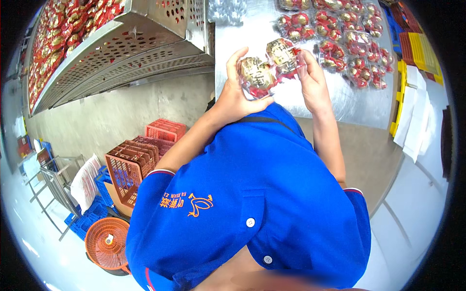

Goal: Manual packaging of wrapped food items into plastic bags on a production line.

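Near the front edge of a stainless steel table (349, 105), my left hand (236, 91) grips a clear plastic pack of round items in gold and red wrappers (256, 74). My right hand (313, 82) holds the same pack, or an adjoining part, by its right side, where another gold wrapped item (282, 52) shows. Whether the two parts are joined is unclear. Behind and to the right of my hands, several filled clear packs (331, 56) lie in rows on the table. Stacked clear empty trays (226, 12) stand at its far left.
A perforated metal bin (153, 47) at the left holds many loose red and gold wrapped items (62, 40). Plastic crates (127, 171) and an orange round fan (107, 243) stand on the floor at the left. Yellow crates (424, 54) are at the right.
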Demonstrator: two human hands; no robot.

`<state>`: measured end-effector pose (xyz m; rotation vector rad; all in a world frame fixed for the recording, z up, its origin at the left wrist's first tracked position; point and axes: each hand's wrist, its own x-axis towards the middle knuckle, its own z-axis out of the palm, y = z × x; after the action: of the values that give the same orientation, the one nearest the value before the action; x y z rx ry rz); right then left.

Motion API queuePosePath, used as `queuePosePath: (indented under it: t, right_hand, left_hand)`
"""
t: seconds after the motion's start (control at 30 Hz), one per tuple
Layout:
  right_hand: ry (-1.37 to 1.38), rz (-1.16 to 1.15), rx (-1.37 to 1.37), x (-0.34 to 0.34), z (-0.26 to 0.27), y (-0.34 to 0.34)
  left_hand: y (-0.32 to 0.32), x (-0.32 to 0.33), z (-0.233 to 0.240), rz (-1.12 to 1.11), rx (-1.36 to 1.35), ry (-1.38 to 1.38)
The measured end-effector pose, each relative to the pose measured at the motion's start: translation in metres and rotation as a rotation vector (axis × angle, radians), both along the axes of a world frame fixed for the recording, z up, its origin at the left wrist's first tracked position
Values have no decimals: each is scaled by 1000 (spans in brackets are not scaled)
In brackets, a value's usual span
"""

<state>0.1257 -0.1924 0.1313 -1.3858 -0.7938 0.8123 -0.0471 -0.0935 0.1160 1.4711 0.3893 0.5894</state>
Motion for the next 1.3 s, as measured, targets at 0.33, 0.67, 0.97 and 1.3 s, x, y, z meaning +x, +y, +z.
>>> queuePosePath:
  t: [0.33, 0.67, 0.97, 1.3]
  right_hand:
    - [-791, 349, -198, 2, 68, 6]
    - [-331, 568, -261, 8, 50, 33]
    - [-124, 442, -316, -45, 15, -12]
    - [-470, 265, -81, -23, 60, 3]
  left_hand:
    - [17, -16, 39, -199, -294, 96]
    - [53, -37, 23, -260, -182, 244]
    - [34, -68, -19, 45, -629, -92]
    - [24, -55, 15, 37, -432, -8]
